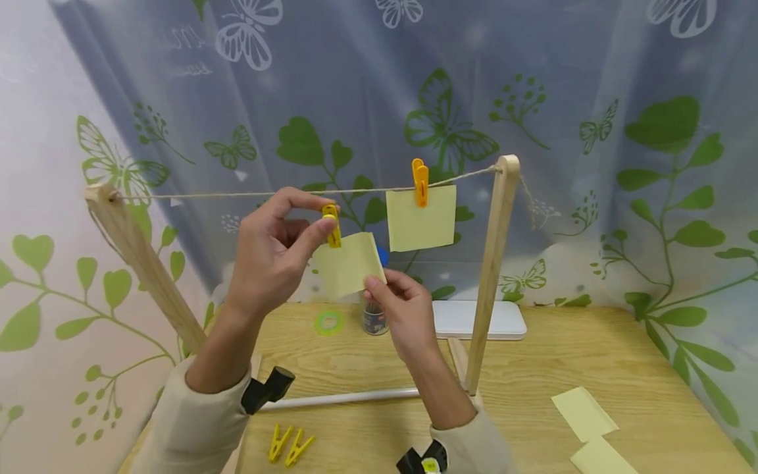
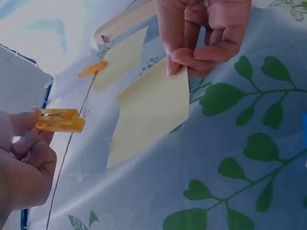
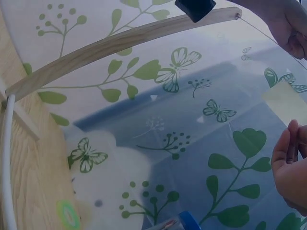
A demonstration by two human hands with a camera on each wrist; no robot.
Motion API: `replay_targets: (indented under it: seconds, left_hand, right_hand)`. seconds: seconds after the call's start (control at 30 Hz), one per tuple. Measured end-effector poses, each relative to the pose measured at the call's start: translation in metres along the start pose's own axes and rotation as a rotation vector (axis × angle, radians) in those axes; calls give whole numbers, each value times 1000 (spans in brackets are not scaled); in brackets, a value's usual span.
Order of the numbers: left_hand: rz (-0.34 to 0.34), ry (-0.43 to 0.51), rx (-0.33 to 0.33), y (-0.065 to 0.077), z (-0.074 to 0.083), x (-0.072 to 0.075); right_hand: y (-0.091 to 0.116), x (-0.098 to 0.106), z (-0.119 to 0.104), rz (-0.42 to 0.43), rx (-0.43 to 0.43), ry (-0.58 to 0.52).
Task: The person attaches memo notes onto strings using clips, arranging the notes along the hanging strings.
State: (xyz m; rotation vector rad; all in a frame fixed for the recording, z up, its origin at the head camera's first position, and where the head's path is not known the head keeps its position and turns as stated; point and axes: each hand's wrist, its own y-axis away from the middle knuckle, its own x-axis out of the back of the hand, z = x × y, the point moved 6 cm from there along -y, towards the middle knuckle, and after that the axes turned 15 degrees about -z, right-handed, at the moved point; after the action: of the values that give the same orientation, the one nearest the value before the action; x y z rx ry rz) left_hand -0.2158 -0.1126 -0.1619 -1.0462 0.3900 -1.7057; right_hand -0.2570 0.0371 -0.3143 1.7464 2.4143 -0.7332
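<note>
My left hand [image 1: 269, 247] pinches a yellow clothespin [image 1: 331, 227] between thumb and forefinger, just below the string [image 1: 254, 194]. In the left wrist view the clothespin [image 2: 61, 120] stands apart from the paper. My right hand [image 1: 405, 313] grips a pale yellow sticky note [image 1: 349, 266] by its lower right corner, thumb in front. The right wrist view shows this note [image 3: 287, 101] above the fingertips. Right of it, an orange clothespin [image 1: 420, 183] holds another sticky note [image 1: 422, 224] on the string.
Wooden posts [image 1: 494, 263] carry the string at both ends, with a white rod [image 1: 349, 397] low between them. Two yellow clothespins [image 1: 290, 446] lie at the front, loose sticky notes [image 1: 583, 413] at right. Behind are a tape roll [image 1: 328, 322], a clear jar [image 1: 375, 321] and a white case [image 1: 509, 320].
</note>
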Motion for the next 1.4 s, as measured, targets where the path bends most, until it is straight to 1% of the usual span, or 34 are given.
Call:
replay_targets:
  seconds: [0.1,0.17,0.37,0.53,0.7,0.87,1.13,1.3,1.4]
  left_hand:
    - [51,36,4,-6,4,5]
    - [75,52,-7,-10,8,8]
    - [113,83,-29,-22,15,11]
    - [160,123,-40,-32,17,13]
    - [186,145,-18,-37,15,13]
    - [181,116,36,-40,14,11]
    - [152,68,134,-41,9,7]
    - [132,70,166,-41,5,4]
    - [123,72,180,-41,3,2]
  right_hand:
    - [-4,-4,-3,8,13,-57]
    - [-7,-6,-4,9,22,-107]
    - [-12,-13,-6,-2,48,-230]
    - [-16,-15,-8,15,59,-260]
    - [-19,-18,-10,23,59,-288]
    - [-21,-20,-13,16,50,-288]
    - [-24,-19,-20,32,45,-337]
    - [-25,-21,-23,8,39,-345]
    - [-25,-23,-25,7,44,-352]
